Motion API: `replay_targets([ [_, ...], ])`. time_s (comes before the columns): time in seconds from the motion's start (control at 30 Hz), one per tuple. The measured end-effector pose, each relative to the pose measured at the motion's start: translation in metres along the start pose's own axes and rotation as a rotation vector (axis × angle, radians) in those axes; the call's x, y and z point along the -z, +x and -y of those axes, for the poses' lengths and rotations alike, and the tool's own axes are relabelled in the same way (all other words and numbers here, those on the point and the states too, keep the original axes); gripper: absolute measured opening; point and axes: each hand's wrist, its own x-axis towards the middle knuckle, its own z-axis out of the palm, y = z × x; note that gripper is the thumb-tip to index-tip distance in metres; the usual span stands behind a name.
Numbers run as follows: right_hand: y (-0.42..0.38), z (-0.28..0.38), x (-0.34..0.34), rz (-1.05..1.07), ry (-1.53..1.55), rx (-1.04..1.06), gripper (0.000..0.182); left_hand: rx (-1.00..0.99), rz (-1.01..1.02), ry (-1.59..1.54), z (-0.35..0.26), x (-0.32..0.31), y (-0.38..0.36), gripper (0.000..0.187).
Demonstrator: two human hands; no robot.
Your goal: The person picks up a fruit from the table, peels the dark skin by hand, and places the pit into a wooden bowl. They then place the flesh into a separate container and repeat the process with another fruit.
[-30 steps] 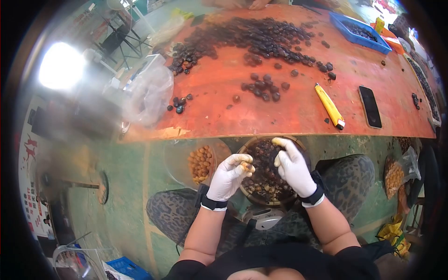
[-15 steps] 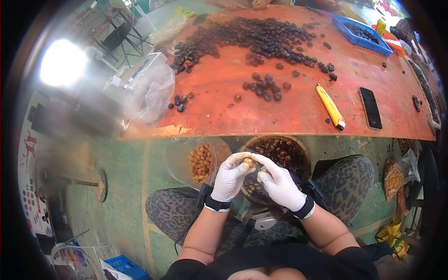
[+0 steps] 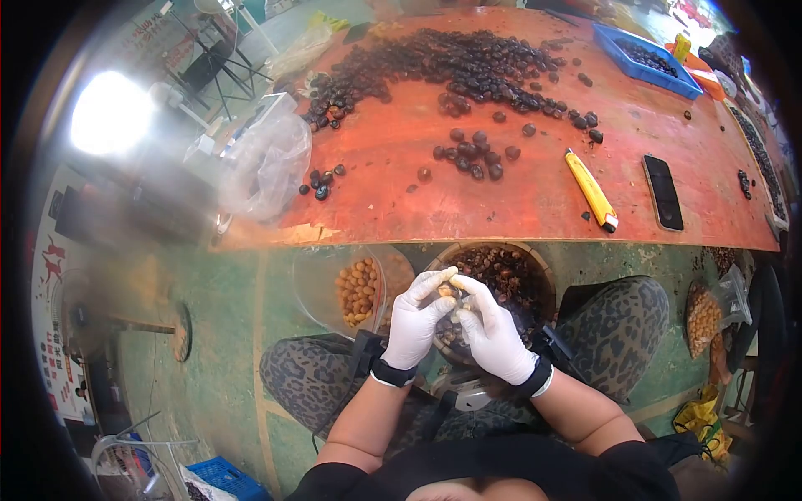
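Observation:
Both hands wear white gloves and meet above a round basket [image 3: 543, 269] filled with dark shell pieces. Between the fingertips is a small, partly peeled nut [image 3: 449, 291], yellow-orange inside with dark bits around it. My left hand [image 3: 413, 327] pinches it from the left, thumb and index finger closed. My right hand [image 3: 499, 336] grips it from the right, its thumb bent against the lower side. The fingers partly cover the nut. Left of the hands, a clear plastic tub [image 3: 311, 292] holds several peeled yellow-orange nuts [image 3: 357, 288].
A red table [image 3: 376, 200] stands ahead, bearing a large heap of dark round nuts [image 3: 434, 67] and a smaller cluster [image 3: 472, 154]. A yellow utility knife [image 3: 591, 190], a phone [image 3: 663, 193], a plastic bag [image 3: 266, 163] and a blue tray [image 3: 643, 63] lie on it.
Both hands have shifted slightly around the nut, and the right fingers look more upright. More of its pale inside shows. The hands at the table's far edge have largely left view.

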Motion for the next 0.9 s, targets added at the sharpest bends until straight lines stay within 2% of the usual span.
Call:
replay_targets([
  [0.07,0.001,0.004,0.000,0.020,0.075,-0.098,0.047,0.031,-0.032,-0.055,-0.004,-0.004,0.000,0.043],
  [0.13,0.001,-0.001,-0.004,-0.027,0.007,0.071,0.047,0.086,-0.085,-0.137,-0.009,-0.010,-0.001,0.041],
  [0.17,0.001,-0.003,-0.004,-0.052,-0.028,0.155,0.047,0.090,-0.083,-0.086,-0.008,-0.007,-0.002,0.039],
  [0.27,0.002,0.010,0.009,0.077,-0.122,-0.014,0.044,0.111,-0.041,0.070,-0.009,0.005,-0.003,0.033],
  [0.5,0.008,0.006,0.024,0.124,-0.232,-0.011,0.040,0.121,0.165,0.587,-0.026,0.012,0.001,0.032],
  [0.6,0.010,-0.003,0.022,0.143,0.180,-0.310,0.040,0.202,0.030,0.418,-0.026,0.003,0.001,0.026],
  [0.63,0.010,-0.001,0.021,0.129,0.576,-0.461,0.041,0.177,-0.006,0.335,-0.022,0.002,0.001,0.024],
  [0.73,0.009,0.005,0.018,0.121,0.699,-0.503,0.044,0.120,-0.081,0.042,-0.002,0.010,0.004,0.021],
  [0.8,0.008,0.010,0.023,0.233,0.624,-0.483,0.043,0.127,-0.085,-0.200,0.006,0.018,0.005,0.022],
  [0.9,0.008,0.013,0.028,0.337,0.583,-0.431,0.043,0.151,-0.049,-0.349,0.007,0.022,0.005,0.020],
])
